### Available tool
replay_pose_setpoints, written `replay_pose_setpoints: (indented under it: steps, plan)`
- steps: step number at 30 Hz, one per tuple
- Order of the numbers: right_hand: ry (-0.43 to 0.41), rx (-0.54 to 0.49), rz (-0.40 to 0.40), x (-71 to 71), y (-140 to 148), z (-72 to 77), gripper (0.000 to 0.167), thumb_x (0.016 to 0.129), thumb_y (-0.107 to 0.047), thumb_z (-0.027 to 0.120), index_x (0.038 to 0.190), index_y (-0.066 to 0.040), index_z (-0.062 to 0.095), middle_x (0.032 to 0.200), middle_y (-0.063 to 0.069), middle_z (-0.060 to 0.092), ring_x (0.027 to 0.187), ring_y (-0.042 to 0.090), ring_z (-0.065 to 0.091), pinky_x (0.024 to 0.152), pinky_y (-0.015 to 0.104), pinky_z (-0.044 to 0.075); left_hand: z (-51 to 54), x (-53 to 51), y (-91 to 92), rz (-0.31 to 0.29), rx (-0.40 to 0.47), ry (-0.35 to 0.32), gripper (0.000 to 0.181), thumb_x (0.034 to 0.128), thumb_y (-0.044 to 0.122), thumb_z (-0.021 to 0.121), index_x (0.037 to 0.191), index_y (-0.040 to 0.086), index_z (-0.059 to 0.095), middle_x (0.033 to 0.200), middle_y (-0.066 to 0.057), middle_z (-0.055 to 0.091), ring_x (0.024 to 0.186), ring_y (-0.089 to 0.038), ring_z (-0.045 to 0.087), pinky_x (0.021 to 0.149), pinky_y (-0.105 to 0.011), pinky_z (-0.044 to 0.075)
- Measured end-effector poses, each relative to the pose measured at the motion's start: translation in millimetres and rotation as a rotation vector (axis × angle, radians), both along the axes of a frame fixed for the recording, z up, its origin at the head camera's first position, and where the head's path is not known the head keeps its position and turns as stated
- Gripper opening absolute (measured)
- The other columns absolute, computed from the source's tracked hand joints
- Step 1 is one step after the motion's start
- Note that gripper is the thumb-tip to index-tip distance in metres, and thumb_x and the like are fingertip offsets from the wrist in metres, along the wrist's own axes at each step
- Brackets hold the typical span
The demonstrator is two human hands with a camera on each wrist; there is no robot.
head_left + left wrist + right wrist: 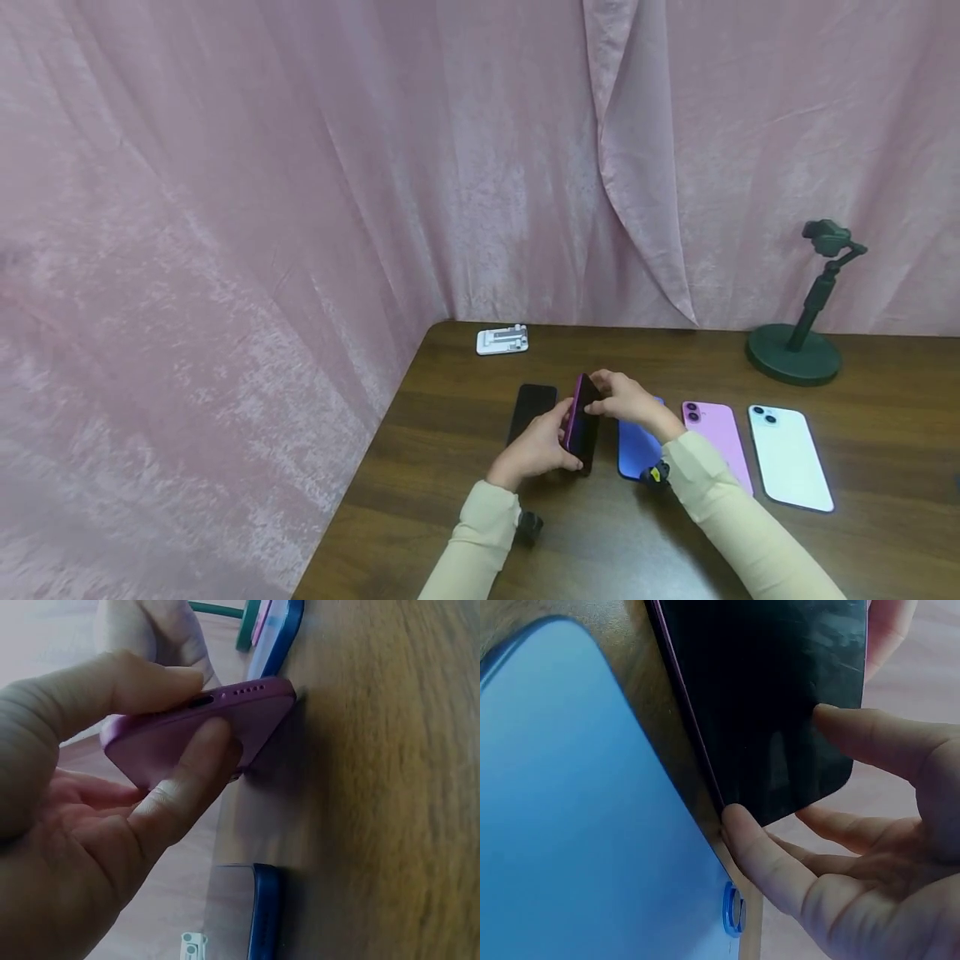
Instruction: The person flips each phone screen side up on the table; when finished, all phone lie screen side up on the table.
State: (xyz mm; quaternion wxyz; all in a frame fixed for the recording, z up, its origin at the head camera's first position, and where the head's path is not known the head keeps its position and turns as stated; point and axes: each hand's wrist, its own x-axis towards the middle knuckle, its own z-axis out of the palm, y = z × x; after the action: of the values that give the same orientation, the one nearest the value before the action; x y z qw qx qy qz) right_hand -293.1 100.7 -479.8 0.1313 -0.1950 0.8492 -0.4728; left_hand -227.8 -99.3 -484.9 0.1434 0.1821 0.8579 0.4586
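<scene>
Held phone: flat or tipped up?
Tipped up: in the left wrist view the phone slants to the table, one long side raised. Whether its lower edge touches: cannot tell.

Head view: above & behind L hand (536, 450) & R hand (628, 400), facing fwd/down, well back. L wrist view: v. close, rolled sideways, looking past L hand at bottom edge of magenta phone (165, 742). R wrist view: v. close by R hand, facing screen (757, 705). All 3 share phone betw. hands.

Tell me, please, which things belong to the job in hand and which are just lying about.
Job, apparently:
- magenta phone
- left hand
- right hand

Lying about, apparently:
- black phone
- blue phone
- pink phone
- white phone
- green stand
- white gadget
</scene>
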Motion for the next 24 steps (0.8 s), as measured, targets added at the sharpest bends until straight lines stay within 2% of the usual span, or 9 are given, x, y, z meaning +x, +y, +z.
replay_pose_setpoints:
  steps: [7, 9, 13, 17, 20, 24]
  plan:
    - [0.116, 0.147, -0.003, -0.3, -6.7, -4.3, 0.061, 0.081, -0.009, 0.08, 0.13, 0.015, 0.053, 0.125, 0.035, 0.059, 0.114, 0.049, 0.058, 0.09, 0.055, 0.05, -4.1, -0.2, -0.1, -0.022, 0.012, 0.007, 0.076, 0.0687, -0.015, 0.084, 0.135, -0.003, 0.049, 0.113, -0.015, 0.067, 0.087, -0.015, 0.067, 0.073, -0.024, 0.054]
    - [0.131, 0.16, 0.003, 0.9, -7.5, -3.8, 0.06, 0.079, -0.006, 0.081, 0.128, 0.015, 0.054, 0.124, 0.036, 0.06, 0.112, 0.048, 0.059, 0.088, 0.055, 0.051, -5.0, -0.6, -0.2, -0.01, -0.027, 0.029, 0.072, 0.0676, -0.013, 0.086, 0.131, -0.004, 0.052, 0.11, -0.013, 0.065, 0.087, -0.013, 0.065, 0.074, -0.024, 0.053]
    - [0.129, 0.166, -0.003, 2.8, -7.7, -2.9, 0.061, 0.076, -0.002, 0.082, 0.128, 0.016, 0.055, 0.124, 0.036, 0.059, 0.105, 0.043, 0.062, 0.084, 0.051, 0.053, -4.7, -1.8, 0.9, 0.034, -0.166, 0.081, 0.069, 0.0671, -0.003, 0.09, 0.127, -0.002, 0.057, 0.102, -0.007, 0.059, 0.084, -0.012, 0.056, 0.076, -0.026, 0.049]
    - [0.124, 0.189, -0.023, 3.6, -7.5, -3.1, 0.065, 0.074, -0.001, 0.083, 0.13, 0.016, 0.053, 0.127, 0.036, 0.058, 0.105, 0.042, 0.062, 0.087, 0.052, 0.053, -1.9, -1.4, 4.1, 0.057, -0.258, 0.095, 0.068, 0.0682, 0.001, 0.091, 0.128, -0.001, 0.058, 0.101, -0.007, 0.055, 0.085, -0.016, 0.05, 0.079, -0.03, 0.047]
    - [0.129, 0.206, -0.038, 3.9, -7.8, -5.6, 0.066, 0.073, 0.0, 0.084, 0.13, 0.015, 0.053, 0.128, 0.036, 0.057, 0.109, 0.045, 0.06, 0.09, 0.055, 0.051, -1.9, -0.4, 6.9, 0.076, -0.301, 0.083, 0.078, 0.0692, 0.002, 0.091, 0.137, -0.006, 0.053, 0.111, -0.011, 0.054, 0.09, -0.018, 0.05, 0.085, -0.032, 0.047]
    - [0.131, 0.21, -0.056, 5.0, -8.9, -8.7, 0.067, 0.072, 0.0, 0.084, 0.13, 0.015, 0.054, 0.124, 0.036, 0.058, 0.105, 0.043, 0.06, 0.089, 0.055, 0.051, -3.9, 0.3, 9.9, 0.107, -0.338, 0.071, 0.09, 0.0691, 0.003, 0.092, 0.145, -0.01, 0.045, 0.121, -0.017, 0.05, 0.095, -0.021, 0.051, 0.089, -0.032, 0.048]
